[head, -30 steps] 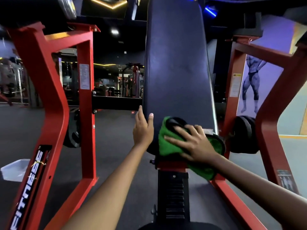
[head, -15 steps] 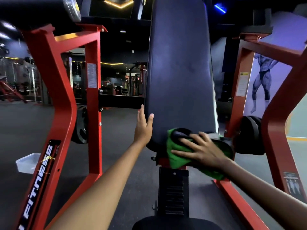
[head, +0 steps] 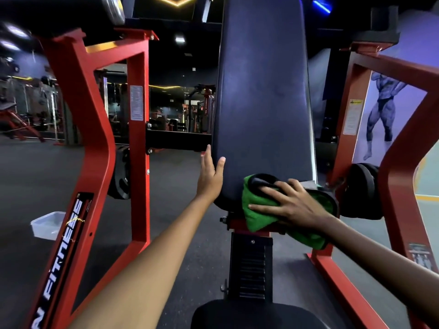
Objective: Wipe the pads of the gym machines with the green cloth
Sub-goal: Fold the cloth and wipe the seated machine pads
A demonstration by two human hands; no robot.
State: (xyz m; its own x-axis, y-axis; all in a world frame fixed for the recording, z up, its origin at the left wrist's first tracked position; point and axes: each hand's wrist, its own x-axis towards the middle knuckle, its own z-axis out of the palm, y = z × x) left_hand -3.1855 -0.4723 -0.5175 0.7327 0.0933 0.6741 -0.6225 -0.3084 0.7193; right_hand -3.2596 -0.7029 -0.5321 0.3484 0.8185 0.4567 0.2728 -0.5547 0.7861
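Green cloth (head: 260, 210) bunched at lower centre-right of the frame, against the bottom edge of the tall dark back pad (head: 261, 103), partly draped down over the red bracket beneath. Right hand (head: 292, 205) flat on top of it, fingers spread wide and pressing the cloth to the pad rather than pinching it. Left hand (head: 210, 176) just left of centre, fingers straight along the pad's left edge with the thumb on its front face, steadying, holding nothing. Soft and light by the look of it, likely to fold and slip under the palm; best kept flat under a broad, open palm, loose end gathered in so nothing drags on the bracket. Pad upholstery smooth and slightly glossy, probably firm foam beneath, so little give and easy sliding. Black seat pad (head: 256, 314) at bottom centre, seemingly not yet wiped. Red frame (head: 95, 143) on both sides; clear plastic tub (head: 47, 224) on the floor at lower left.
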